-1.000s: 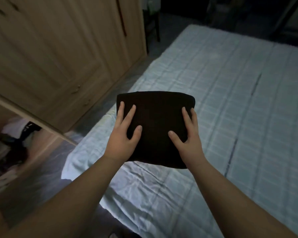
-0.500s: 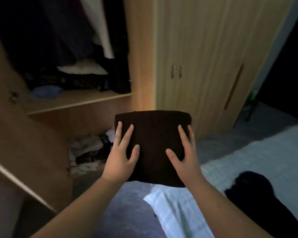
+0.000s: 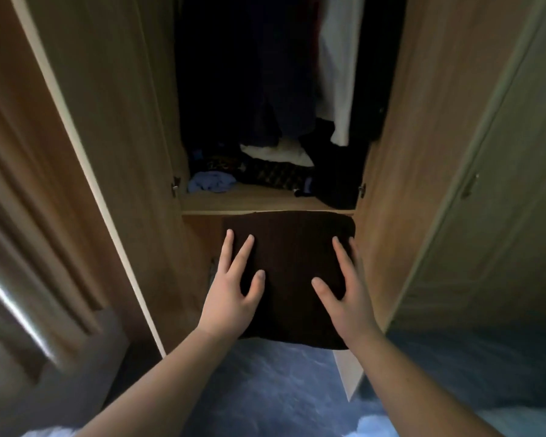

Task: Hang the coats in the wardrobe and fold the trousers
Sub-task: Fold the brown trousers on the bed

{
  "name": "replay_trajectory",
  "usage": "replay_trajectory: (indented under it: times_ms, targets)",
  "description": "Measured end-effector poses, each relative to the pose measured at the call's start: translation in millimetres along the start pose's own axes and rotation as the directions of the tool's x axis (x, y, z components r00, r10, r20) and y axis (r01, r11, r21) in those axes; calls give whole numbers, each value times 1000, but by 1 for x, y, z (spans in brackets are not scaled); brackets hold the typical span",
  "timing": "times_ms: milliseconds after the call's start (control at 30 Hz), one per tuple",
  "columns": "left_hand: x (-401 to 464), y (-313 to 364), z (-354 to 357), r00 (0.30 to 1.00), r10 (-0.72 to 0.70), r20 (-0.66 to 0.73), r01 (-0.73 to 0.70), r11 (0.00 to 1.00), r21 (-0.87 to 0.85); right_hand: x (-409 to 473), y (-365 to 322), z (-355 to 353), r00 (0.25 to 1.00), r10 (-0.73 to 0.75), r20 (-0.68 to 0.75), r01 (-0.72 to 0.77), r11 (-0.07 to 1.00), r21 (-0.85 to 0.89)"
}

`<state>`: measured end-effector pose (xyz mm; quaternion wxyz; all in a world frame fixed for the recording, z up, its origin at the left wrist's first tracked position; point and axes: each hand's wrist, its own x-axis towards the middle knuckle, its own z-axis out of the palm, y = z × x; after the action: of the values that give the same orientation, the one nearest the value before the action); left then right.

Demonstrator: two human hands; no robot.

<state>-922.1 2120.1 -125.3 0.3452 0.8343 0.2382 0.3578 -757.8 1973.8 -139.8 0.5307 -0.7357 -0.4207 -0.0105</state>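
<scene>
1. Since half a second ago the view has swung from an angle on the wardrobe (image 3: 423,152) to square in front of its open compartment; the bed seen a second ago is out of view. The folded trousers (image 3: 292,272) are carried the same way throughout.
2. The trousers, a dark squared bundle, sit at the centre of the view, held in the air just below the front edge of the shelf (image 3: 259,201), which lies at 12 o'clock from them.
3. The left hand (image 3: 230,298) grips the bundle's 9 o'clock edge and the right hand (image 3: 347,301) its 3 o'clock edge. Fingers lie spread and straight on top; the thumbs are hidden beneath, so a pinch is likely, not seen.
4. Done, by my reading: this pair is folded.
5. Left: setting it down. The shelf already holds a blue garment (image 3: 212,182) at 11 o'clock and dark clothes (image 3: 334,190) at 1 o'clock, with bare board between.
6. Hanging garments (image 3: 334,74) fill the space at 12 o'clock; whether they are the task's coats cannot be told.
</scene>
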Motion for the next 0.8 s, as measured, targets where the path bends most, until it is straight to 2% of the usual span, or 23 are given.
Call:
replay_trajectory:
  times_ms: [233,533,700,800]
  targets:
    - [77,-54,14,999,-32,-44,34,998,59,79,45,52,998,19,55,-24,996,89]
    - [236,-126,52,988,-120,-98,131,984,119,253,123,123,988,1,154,-32,979,201]
    - [301,-174,48,976,-174,-130,194,968,161,329,149,176,972,-3,235,-49,975,215]
    - [339,-208,41,967,-221,-127,237,963,132,366,160,211,958,15,286,-83,970,229]
